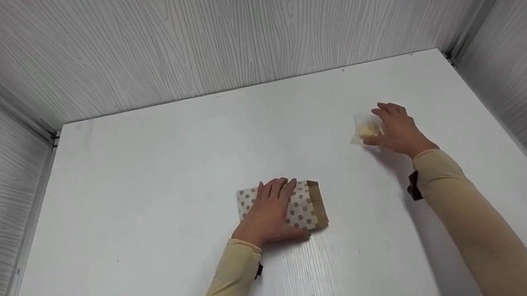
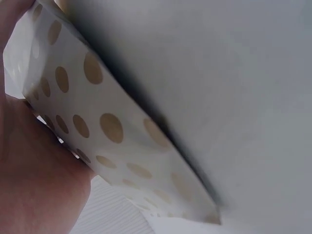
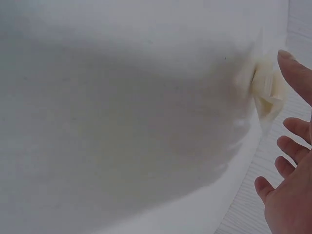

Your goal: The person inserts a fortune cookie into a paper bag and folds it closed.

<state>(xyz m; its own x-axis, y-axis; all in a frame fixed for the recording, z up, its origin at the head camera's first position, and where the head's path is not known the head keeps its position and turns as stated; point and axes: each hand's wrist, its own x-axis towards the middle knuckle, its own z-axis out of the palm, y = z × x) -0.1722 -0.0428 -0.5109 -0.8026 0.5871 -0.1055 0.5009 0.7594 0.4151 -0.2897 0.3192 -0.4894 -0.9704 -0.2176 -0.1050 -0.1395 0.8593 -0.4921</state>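
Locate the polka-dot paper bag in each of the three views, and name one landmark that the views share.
Head: polka-dot paper bag lies low centre, under the left hand.
Left wrist: bag runs diagonally, upper left to bottom centre.
Right wrist: not in view.
Shared landmark: the white table.

White paper bag (image 1: 301, 205) with tan dots; pale yellow packet (image 1: 364, 131); white table (image 1: 162, 160).

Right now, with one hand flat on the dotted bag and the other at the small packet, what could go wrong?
The right hand is open beside the clear packet, not gripping it, so it may nudge it away. The left hand only presses the paper bag, which could slide on the smooth table.
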